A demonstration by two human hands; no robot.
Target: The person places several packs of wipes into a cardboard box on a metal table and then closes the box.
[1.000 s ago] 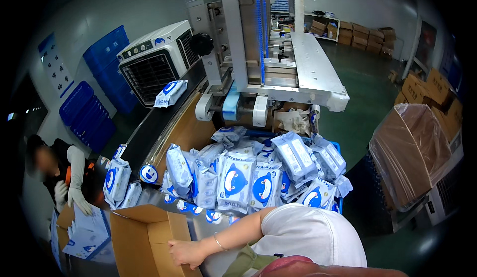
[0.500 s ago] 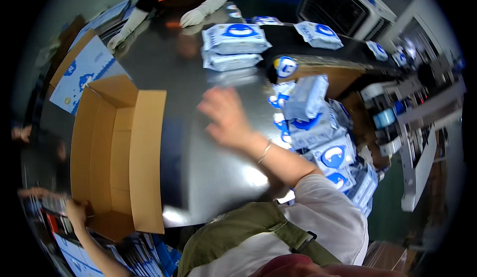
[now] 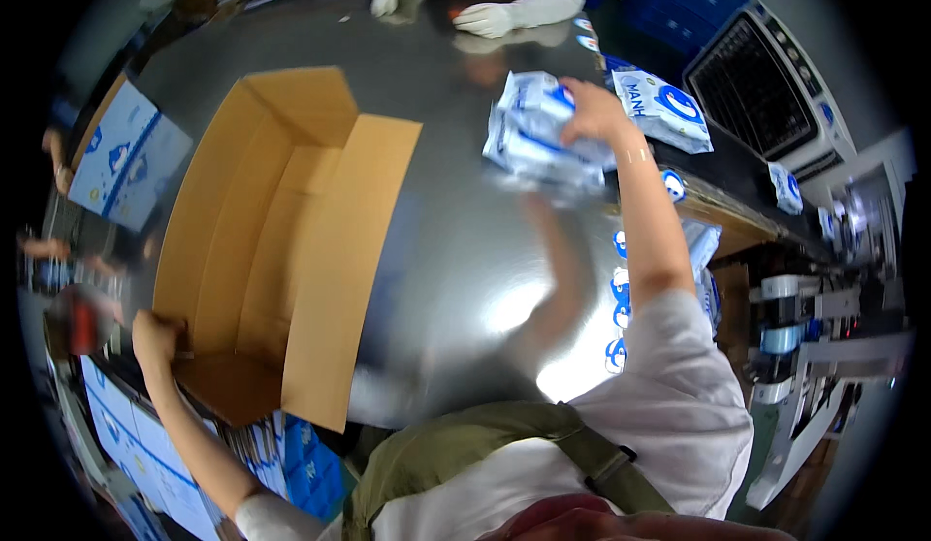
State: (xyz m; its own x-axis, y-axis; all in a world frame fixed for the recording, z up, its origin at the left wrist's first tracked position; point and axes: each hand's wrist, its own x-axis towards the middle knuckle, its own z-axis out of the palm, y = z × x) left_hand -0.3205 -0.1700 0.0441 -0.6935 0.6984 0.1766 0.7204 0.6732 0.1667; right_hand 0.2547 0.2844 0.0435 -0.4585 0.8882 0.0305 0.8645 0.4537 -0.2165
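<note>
An open cardboard box (image 3: 339, 279) lies on the metal table at the left, its inside facing up and its flaps spread. My left hand (image 3: 155, 337) is closed on the box's near left edge; the fingertips are partly hidden. My right hand (image 3: 596, 114) reaches across the table and grips stacked white-and-blue wipes packs (image 3: 538, 143) from above, fingers over their top right side. The packs are smeared by motion, and the hand covers part of them. A single wipes pack (image 3: 661, 110) lies just right of my right hand on the dark conveyor.
Across the metal table (image 3: 446, 211), a co-worker's gloved hands (image 3: 490, 19) rest on its far side. A printed carton (image 3: 131, 158) stands at the left, near another person's hand. More wipes packs (image 3: 703, 245) lie behind my right arm. Flat cartons (image 3: 145, 444) are stacked below left.
My right hand has moved from over the mid table to the wipes stack, which has shifted nearer to me. My left hand stays at the box edge. The view has swung left.
</note>
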